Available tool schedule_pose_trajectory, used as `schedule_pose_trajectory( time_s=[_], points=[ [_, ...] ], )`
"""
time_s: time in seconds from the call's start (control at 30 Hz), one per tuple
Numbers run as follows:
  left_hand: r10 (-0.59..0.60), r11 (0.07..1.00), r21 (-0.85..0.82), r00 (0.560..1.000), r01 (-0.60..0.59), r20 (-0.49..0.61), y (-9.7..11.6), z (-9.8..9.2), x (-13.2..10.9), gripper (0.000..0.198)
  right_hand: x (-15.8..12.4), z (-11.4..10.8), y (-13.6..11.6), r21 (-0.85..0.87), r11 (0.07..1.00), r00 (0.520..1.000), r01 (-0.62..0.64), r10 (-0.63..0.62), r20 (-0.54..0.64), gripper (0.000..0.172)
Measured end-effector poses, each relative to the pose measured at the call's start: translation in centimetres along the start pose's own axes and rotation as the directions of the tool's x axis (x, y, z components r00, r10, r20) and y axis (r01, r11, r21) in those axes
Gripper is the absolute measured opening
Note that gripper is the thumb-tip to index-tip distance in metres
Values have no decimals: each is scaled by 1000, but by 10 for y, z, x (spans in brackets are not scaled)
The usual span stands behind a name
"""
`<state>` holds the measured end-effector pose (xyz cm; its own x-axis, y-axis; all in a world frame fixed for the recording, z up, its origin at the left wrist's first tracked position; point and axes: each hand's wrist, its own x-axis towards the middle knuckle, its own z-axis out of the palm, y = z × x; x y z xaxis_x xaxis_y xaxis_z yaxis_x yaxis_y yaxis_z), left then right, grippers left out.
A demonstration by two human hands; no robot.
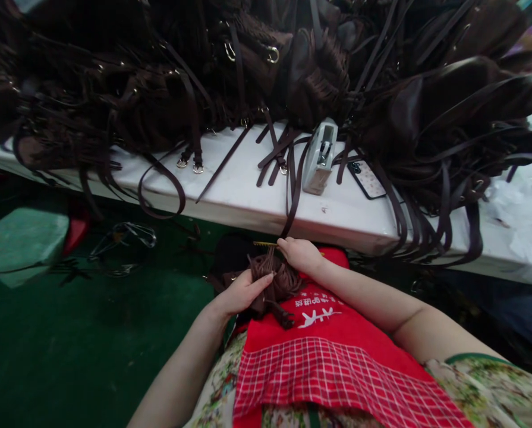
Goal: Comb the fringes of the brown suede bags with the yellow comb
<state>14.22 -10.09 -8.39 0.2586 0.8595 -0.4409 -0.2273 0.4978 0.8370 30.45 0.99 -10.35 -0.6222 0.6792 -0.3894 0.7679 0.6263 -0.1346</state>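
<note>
A dark brown fringed leather bag [280,280] lies in my lap against the red apron, its thin strands bunched together. My left hand [246,291] is closed on the bag's near left side, with the thumb lying over the fringe. At the far side of the bag, my right hand [300,254] is closed on a narrow yellow comb [264,244]. Some strands stretch from the bunch up to the comb's teeth. My fingers hide the right end of the comb, and the underside of the bag is out of sight.
Ahead stands a white table [230,184] piled with dark brown bags [453,113], their straps hanging over its front edge. A grey box-shaped device [320,157] and a phone [367,179] lie there. A pale green stool-like object [29,241] stands on the green floor at left.
</note>
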Motion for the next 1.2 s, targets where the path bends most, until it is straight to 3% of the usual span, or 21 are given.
schedule_pose_trajectory(
  time_s=[0.2, 0.3, 0.4, 0.47, 0.53, 0.67, 0.77, 0.87, 0.97, 1.07, 1.2],
  points=[
    [69, 955, 282, 993, -93, 94, 6, 10, -11, 25, 18, 18, 24, 141, 982, 990, -125, 115, 79, 33],
    [102, 978, 192, 987, -77, -125, -6, 0, -13, 28, 12, 17, 37, 185, 977, 993, -106, 94, 72, 33],
    [53, 993, -75, 930, -86, -364, -18, -21, -11, 41, -9, 3, 32, 356, 933, 994, -48, 80, -77, 32],
    [21, 979, -169, 889, -110, -457, -19, -34, -10, 49, -27, -11, 20, 512, 857, 977, 58, 56, -204, 31],
    [36, 976, -171, 875, -134, -482, -15, -42, -11, 47, -44, -24, 4, 559, 811, 970, 171, -40, -239, 27],
    [112, 993, -2, 933, -120, -341, -1, -38, -12, 34, -63, -35, -22, 274, 946, 985, 171, -163, -51, 19],
    [77, 987, 155, 971, -42, -225, 4, -28, -12, 33, -65, -36, -24, 53, 991, 991, 127, -128, 26, 23],
    [0, 971, 236, 990, 34, -143, 5, -25, -12, 35, -61, -36, -10, -60, 997, 997, 55, -52, 49, 32],
    [-16, 955, 294, 1000, 23, -26, 11, -31, -11, 42, -54, -32, 8, -101, 995, 998, -17, 23, 56, 36],
    [8, 943, 330, 995, -42, 104, 27, -40, -4, 54, -46, -21, 19, -54, 998, 998, -15, 19, 59, 32],
    [-62, 855, 514, 972, -65, 227, 55, -39, 13, 48, -36, -5, 19, 77, 997, 1000, -26, 25, 18, 34]
  ],
)
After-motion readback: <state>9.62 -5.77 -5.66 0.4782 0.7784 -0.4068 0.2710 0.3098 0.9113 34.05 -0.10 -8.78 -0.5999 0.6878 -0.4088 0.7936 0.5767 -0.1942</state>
